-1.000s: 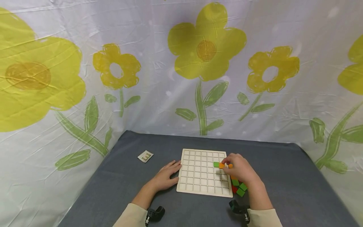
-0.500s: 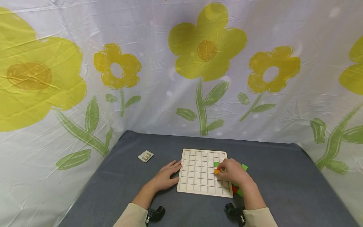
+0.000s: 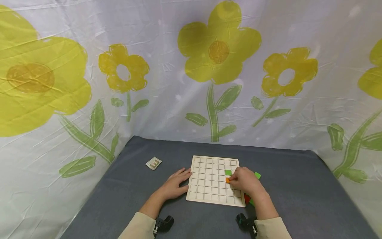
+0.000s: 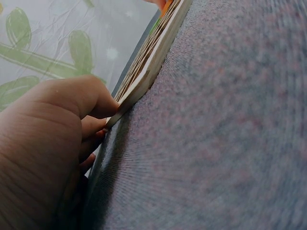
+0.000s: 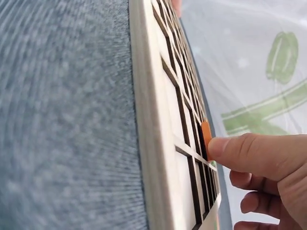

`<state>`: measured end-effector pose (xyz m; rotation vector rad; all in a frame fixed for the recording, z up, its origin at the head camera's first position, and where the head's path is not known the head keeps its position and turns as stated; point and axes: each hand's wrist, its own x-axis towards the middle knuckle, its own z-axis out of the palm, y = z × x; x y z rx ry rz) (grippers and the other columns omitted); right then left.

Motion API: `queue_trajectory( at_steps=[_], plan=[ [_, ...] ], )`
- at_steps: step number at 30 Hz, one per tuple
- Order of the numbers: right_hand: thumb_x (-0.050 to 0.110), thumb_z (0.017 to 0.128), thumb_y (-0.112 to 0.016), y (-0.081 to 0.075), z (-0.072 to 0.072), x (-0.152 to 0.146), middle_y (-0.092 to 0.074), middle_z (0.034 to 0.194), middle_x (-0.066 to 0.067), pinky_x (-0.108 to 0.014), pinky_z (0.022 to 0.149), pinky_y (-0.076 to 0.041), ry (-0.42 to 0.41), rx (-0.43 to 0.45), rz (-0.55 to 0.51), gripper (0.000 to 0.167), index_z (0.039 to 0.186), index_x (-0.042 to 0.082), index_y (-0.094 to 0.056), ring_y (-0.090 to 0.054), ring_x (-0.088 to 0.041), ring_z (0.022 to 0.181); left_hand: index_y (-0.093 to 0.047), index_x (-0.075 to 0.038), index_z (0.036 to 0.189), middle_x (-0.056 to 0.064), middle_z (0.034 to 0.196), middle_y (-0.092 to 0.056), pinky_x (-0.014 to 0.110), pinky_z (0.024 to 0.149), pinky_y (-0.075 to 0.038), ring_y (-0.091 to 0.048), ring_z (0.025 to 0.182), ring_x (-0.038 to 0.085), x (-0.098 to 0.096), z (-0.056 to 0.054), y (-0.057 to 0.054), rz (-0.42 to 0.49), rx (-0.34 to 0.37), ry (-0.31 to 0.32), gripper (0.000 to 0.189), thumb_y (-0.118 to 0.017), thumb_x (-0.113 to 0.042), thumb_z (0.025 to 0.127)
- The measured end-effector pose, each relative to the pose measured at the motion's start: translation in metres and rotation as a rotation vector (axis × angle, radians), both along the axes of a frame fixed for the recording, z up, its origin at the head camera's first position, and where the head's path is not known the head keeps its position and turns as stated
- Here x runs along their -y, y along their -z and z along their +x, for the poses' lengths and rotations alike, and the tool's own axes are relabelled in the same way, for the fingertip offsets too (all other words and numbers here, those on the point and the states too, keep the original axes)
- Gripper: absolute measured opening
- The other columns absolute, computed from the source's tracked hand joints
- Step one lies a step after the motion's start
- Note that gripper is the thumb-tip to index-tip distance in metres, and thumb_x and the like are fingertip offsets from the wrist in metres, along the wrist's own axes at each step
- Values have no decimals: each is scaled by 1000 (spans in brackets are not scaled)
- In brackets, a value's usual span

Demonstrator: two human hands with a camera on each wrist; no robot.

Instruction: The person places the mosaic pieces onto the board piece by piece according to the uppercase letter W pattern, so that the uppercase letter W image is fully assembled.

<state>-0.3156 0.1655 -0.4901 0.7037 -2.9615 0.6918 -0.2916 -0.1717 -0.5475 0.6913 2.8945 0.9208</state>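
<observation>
A pale wooden grid board (image 3: 209,182) lies on the dark cloth. One green square tile (image 3: 228,172) sits in a cell toward its right side. Just below that tile, my right hand (image 3: 246,179) pinches an orange tile (image 3: 228,180) over the board. From the right wrist view, the thumb presses the orange tile's (image 5: 206,136) near face, while the other fingertips on it are mostly hidden. My left hand (image 3: 173,186) rests at the board's left edge with fingers extended. In the left wrist view its thumb and fingers touch the board's rim (image 4: 148,79).
Loose tiles lie right of the board, partly covered by the right hand and forearm: a green tile (image 3: 257,175) and a red tile (image 3: 247,198) show. A small patterned card (image 3: 154,163) lies at the back left. A flowered curtain (image 3: 167,109) hangs behind the table.
The right hand has moved left and slightly down, from beside the green tile to the cell below, carrying the orange tile. The left hand has stayed at the board's edge.
</observation>
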Motion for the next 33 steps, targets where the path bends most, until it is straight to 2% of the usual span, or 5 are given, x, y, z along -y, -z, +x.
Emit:
queue_trajectory(
  at_steps=[11, 16, 26, 33],
  plan=[
    [15, 85, -85, 5, -5, 2, -70, 88, 2, -35, 67, -53, 138, -3, -14, 4, 86, 12, -85, -61, -15, 77, -44, -9, 157, 3, 164, -36, 61, 117, -25, -24, 153, 31, 0, -1, -2, -4, 2, -6, 60, -59, -28, 101],
    [18, 87, -84, 5, -5, 0, -70, 90, 1, -33, 65, -52, 133, 4, -19, 5, 86, 13, -85, -61, -14, 77, -45, -9, 157, 4, 164, -36, 62, 117, -25, -25, 153, 32, 1, -1, -3, -1, -4, -2, 60, -59, -28, 101],
    [19, 95, -75, -8, -5, -19, -63, 89, 1, -37, 67, -50, 122, 25, -67, 18, 109, 10, -82, -56, -16, 78, -46, -8, 156, 4, 163, -37, 62, 117, -25, -26, 153, 32, 0, 0, -2, 0, -2, -5, 60, -59, -28, 101],
    [18, 98, -72, -7, -6, -40, -66, 101, -5, -39, 70, -52, 168, 41, -163, 25, 119, 5, -78, -58, -21, 84, -46, -8, 156, 4, 163, -37, 62, 117, -25, -26, 153, 32, 0, 1, -2, 0, 4, -5, 60, -59, -28, 101]
  ],
)
